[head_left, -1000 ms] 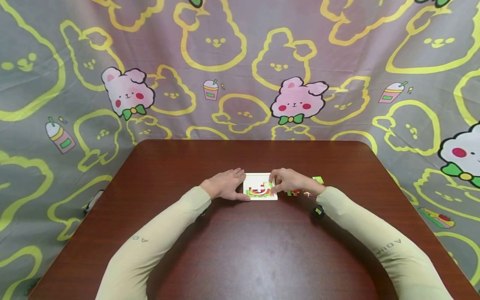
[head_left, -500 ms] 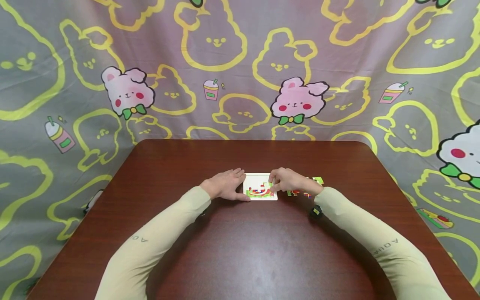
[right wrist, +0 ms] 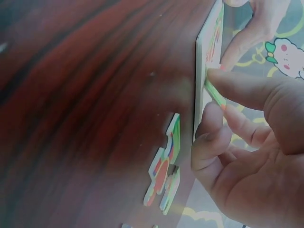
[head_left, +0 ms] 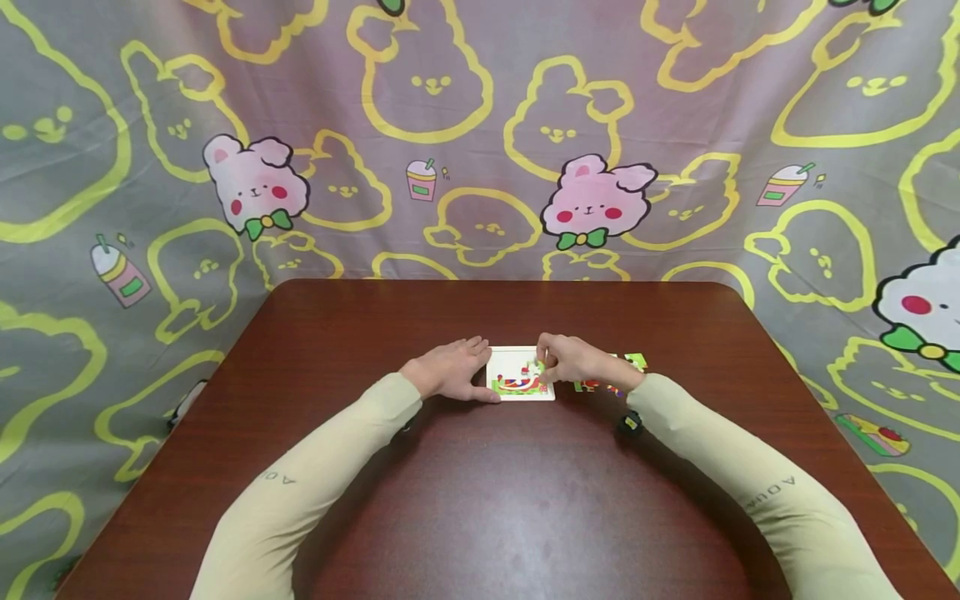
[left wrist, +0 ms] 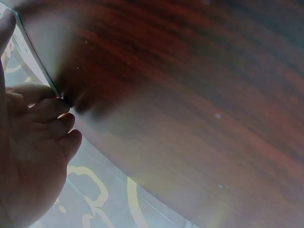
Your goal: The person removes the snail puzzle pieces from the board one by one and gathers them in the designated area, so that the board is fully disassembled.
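A white jigsaw tray (head_left: 506,360) lies flat on the table, its lower part filled with joined pieces of a red, green and white picture (head_left: 517,384). My left hand (head_left: 452,369) rests along the tray's left edge, fingers extended and thumb at the near left corner. Over the tray's right side, my right hand (head_left: 573,360) pinches a puzzle piece. Seen from the right wrist, that green-edged puzzle piece (right wrist: 216,94) stands tilted between thumb and fingers, close against the tray (right wrist: 199,71). Most of its printed face is hidden.
Several loose puzzle pieces (right wrist: 161,173) lie on the table to the right of the tray, partly under my right forearm. One green piece (head_left: 636,361) shows beyond the wrist. The brown table (head_left: 480,500) meets a patterned curtain (head_left: 480,150) at its back and sides.
My right hand shifts very slightly left and up at the tray's right side, still pinching the piece. The left hand and the tray stay where they were.
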### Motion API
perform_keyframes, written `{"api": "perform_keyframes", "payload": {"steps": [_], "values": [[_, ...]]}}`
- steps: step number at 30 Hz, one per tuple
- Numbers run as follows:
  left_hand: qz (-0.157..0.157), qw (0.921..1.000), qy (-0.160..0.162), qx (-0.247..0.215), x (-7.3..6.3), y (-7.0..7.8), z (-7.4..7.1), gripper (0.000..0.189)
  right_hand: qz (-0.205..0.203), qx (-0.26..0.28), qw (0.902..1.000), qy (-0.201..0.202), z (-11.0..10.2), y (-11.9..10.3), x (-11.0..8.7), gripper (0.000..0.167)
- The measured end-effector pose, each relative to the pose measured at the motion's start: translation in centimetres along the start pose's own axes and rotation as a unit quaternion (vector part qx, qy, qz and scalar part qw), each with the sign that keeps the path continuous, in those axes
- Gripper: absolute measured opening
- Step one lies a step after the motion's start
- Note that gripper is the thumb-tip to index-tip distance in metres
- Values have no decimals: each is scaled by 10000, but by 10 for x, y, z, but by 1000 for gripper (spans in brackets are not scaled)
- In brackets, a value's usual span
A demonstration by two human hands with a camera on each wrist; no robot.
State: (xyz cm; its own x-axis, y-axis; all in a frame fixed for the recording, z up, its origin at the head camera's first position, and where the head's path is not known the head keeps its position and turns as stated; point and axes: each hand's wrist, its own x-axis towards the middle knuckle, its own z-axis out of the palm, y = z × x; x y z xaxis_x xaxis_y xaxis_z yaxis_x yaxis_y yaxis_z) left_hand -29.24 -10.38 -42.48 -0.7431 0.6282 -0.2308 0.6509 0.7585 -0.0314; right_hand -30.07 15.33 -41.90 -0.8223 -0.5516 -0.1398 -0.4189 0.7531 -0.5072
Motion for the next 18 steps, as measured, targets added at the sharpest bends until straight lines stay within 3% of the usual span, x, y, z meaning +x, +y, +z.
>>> {"api": "perform_keyframes", "payload": {"steps": [8, 14, 18], "values": [[2, 10000, -22, -14, 1, 0, 1, 105, -40, 227, 9995, 218, 0, -2, 1, 21], [28, 10000, 8, -5, 1, -2, 1, 105, -117, 318, 9994, 50, -1, -6, 1, 10], [48, 10000, 19, -28, 1, -2, 1, 105, -189, 63, 9998, -65, 1, -8, 1, 5]]}}
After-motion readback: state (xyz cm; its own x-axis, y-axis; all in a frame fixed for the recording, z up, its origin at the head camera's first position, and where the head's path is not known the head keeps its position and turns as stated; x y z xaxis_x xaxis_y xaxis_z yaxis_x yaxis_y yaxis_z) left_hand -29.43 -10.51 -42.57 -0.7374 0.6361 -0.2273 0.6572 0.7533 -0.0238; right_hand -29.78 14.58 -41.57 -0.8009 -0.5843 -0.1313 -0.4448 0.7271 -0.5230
